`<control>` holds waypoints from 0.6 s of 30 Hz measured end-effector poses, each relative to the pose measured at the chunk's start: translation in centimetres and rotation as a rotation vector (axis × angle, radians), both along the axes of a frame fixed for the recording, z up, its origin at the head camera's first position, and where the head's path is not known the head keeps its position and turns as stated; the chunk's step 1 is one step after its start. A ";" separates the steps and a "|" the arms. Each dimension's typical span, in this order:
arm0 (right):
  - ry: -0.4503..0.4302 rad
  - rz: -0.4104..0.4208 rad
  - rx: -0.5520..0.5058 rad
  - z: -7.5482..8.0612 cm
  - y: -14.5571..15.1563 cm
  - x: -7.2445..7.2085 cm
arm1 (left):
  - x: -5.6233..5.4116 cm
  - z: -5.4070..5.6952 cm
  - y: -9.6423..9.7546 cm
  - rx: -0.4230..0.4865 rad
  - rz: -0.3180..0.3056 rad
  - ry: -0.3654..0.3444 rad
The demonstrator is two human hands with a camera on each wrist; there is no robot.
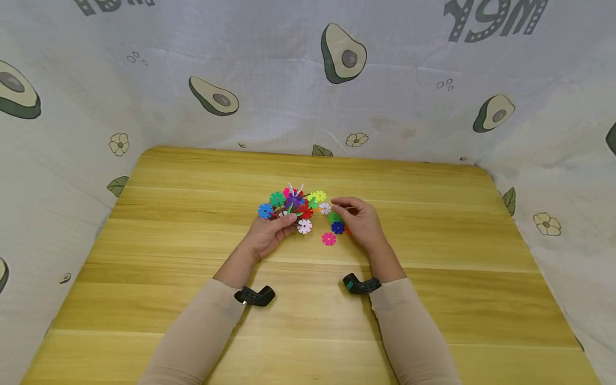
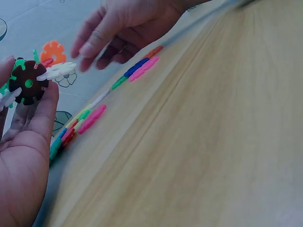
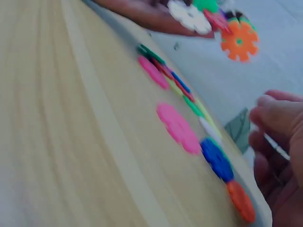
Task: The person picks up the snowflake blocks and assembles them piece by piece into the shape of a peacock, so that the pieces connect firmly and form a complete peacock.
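My left hand (image 1: 269,232) grips a cluster of slotted plastic snowflake discs (image 1: 294,201) joined together, its thumb across the near side. In the left wrist view, a dark brown disc (image 2: 29,84), an orange disc (image 2: 53,51) and a white disc (image 2: 60,71) belong to this cluster. My right hand (image 1: 362,220) hovers to the right of it, apart from the cluster. Its fingers are loosely bent, and nothing shows between them in the right wrist view. Below and beside that hand lie a pink disc (image 1: 329,239) and a dark blue disc (image 1: 338,228).
More loose discs are spread flat on the wooden table (image 1: 298,321), including an orange disc (image 3: 241,202), a white disc (image 1: 324,208) and a yellow disc (image 1: 320,195). Some lie behind the held cluster and are partly hidden. A printed cloth (image 1: 279,123) hangs past the table's far edge.
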State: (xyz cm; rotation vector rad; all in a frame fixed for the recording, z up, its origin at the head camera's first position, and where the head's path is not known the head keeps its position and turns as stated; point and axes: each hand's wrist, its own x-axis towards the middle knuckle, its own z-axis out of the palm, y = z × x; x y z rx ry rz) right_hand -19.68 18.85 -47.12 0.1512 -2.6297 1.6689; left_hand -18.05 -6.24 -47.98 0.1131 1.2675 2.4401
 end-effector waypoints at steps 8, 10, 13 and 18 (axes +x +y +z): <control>-0.088 0.116 0.375 0.2 2.5 -0.5 | 0.0 0.0 0.1 -0.011 0.082 -0.048; -0.100 0.154 0.419 0.4 2.7 -0.5 | 0.0 0.0 0.1 -0.021 0.089 -0.044; -0.113 0.187 0.468 0.6 2.6 -0.3 | -0.1 -0.1 0.1 -0.019 0.086 -0.038; -0.110 0.183 0.437 0.8 2.2 -0.2 | -0.1 -0.3 0.1 -0.001 0.075 -0.038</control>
